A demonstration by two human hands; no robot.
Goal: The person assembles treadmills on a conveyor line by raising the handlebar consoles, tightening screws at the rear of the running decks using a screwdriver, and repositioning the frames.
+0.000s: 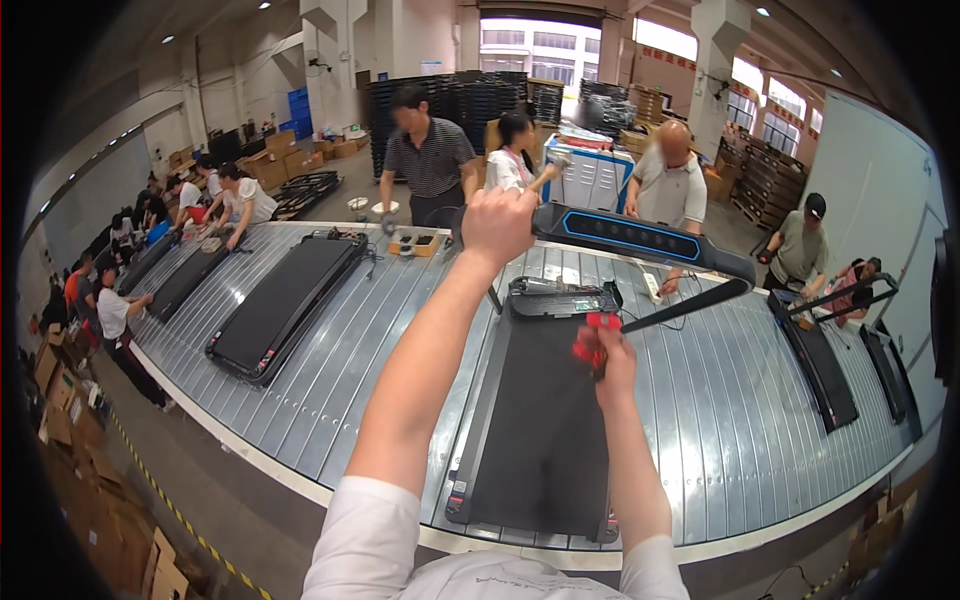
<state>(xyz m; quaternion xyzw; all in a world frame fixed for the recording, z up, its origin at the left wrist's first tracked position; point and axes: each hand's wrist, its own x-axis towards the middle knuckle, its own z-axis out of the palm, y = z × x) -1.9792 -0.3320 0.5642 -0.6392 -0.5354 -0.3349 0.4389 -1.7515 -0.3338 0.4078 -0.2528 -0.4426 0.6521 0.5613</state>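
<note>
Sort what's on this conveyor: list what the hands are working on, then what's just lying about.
In hand:
- left hand gripping the raised handlebar console
- right hand holding a red tool
- black treadmill under both hands

Lying about:
- second treadmill to the left
- orange tray at the far edge
- folded treadmills to the right
- cardboard boxes on the floor

bright hall, daylight thru far windows + ceiling lamps; strong fisheye bend, black corners, faces blurred

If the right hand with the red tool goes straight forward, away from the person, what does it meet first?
Probably the raised handlebar that the left hand holds up; depth is unclear, so the right hand may pass beneath it.
</note>
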